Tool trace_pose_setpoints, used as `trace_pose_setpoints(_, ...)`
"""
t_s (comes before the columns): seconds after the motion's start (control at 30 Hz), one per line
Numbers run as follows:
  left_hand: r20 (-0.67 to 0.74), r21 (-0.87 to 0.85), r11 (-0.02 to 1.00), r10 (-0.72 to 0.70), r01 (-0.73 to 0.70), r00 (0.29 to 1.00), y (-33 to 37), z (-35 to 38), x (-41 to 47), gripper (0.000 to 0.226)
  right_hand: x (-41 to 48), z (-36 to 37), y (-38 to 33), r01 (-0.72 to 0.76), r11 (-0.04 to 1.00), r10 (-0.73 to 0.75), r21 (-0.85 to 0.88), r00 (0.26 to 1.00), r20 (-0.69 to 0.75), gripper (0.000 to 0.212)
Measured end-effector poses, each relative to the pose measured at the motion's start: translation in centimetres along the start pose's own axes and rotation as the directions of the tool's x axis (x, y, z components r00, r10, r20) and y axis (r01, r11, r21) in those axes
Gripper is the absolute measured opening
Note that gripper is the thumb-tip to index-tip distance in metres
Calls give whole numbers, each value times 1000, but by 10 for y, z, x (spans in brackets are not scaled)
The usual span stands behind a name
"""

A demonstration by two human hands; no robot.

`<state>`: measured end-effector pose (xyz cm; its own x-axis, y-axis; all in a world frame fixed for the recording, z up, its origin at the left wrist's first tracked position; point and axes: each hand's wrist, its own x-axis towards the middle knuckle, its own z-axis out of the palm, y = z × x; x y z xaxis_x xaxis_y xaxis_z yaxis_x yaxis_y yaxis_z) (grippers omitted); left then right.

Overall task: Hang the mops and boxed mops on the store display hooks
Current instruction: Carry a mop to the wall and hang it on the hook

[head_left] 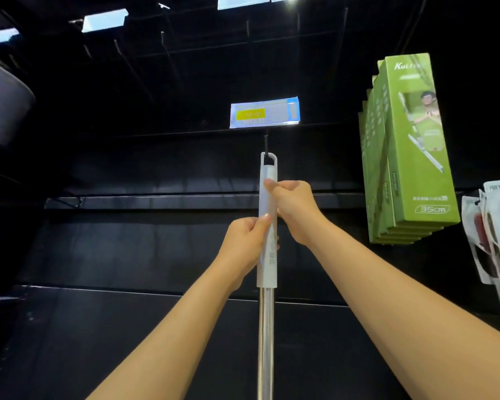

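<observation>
- We see the mop (268, 171) upright at centre, with a pale grey plastic grip looped at the top and a shiny metal pole running down out of view
- The tip of a black hook (267, 144) shows inside that loop, just under a price tag (264, 112)
- Our left hand (247, 243) curls round the lower grip and our right hand (293, 209) grips just above it
- Behind is a dark display wall (127, 241) with horizontal rails
- Green boxed mops (413, 157) hang to the right, marked "35cm", with a brand starting "Kul"
- The tag's yellow patch seems to read 36.00
</observation>
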<state>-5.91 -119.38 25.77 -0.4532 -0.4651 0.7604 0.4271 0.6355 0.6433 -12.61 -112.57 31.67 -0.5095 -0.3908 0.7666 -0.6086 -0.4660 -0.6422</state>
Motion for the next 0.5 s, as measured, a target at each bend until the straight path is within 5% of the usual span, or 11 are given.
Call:
trace_pose_setpoints(0.27, 24, -19, 978, -207, 207, 978, -36, 12, 37, 27, 43, 7, 49, -121, 992, 119, -38, 992, -36, 37)
trace_pose_setpoints(0.37, 60, 36, 982, -188, 186, 980, -58, 16, 54, 33, 59, 8, 72, -124, 990, 121, -67, 991, -50, 25)
trace_pose_setpoints(0.5, 107, 58, 984, -171, 166, 979, -84, 21, 72, 40, 82, 11, 101, -153, 984, 146, -85, 985, -91, 36)
